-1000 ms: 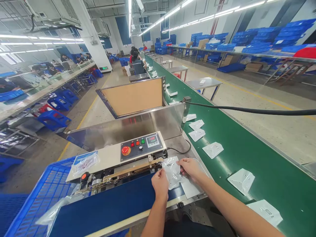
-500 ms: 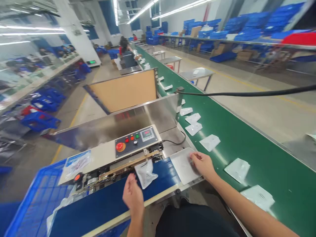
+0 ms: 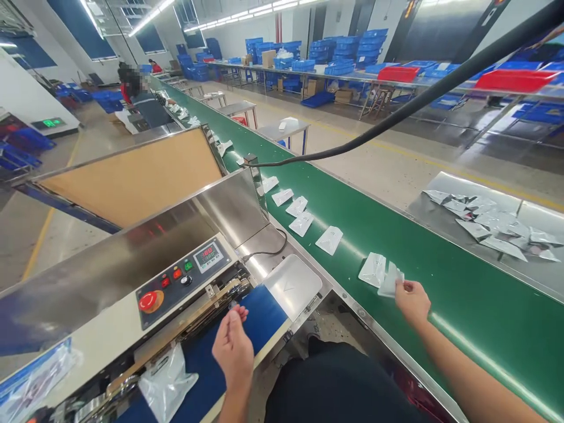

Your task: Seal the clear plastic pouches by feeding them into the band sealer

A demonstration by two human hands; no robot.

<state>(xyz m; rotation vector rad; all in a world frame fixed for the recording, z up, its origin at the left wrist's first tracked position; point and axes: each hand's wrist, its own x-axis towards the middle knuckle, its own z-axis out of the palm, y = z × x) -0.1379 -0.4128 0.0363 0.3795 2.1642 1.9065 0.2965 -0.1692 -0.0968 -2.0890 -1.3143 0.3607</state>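
On the green conveyor belt [image 3: 467, 299], my right hand [image 3: 413, 301] pinches the edge of a white pouch [image 3: 389, 281], beside another white pouch [image 3: 372, 269]. My left hand [image 3: 233, 346] hovers over the blue belt [image 3: 264, 314] of the sealing machine; its fingers are curled with the fingertips close together, and whether they hold anything is too small to tell. Lower left of it, a white pouch [image 3: 166, 385] lies on the blue belt with one edge at the machine's sealing track. Several more white pouches [image 3: 329, 239] lie along the green belt.
The control panel [image 3: 183, 281] with a red button stands left of the blue belt. A metal plate [image 3: 293, 288] adjoins the blue belt. A black cable [image 3: 352, 144] crosses above the conveyor. Silvery pouches [image 3: 497, 220] cover a side table. A person [image 3: 147, 103] sits farther up.
The view has turned right. My right hand has moved from the metal plate to a pouch on the green belt. The pouch on the blue belt has moved left along the machine, away from my left hand.
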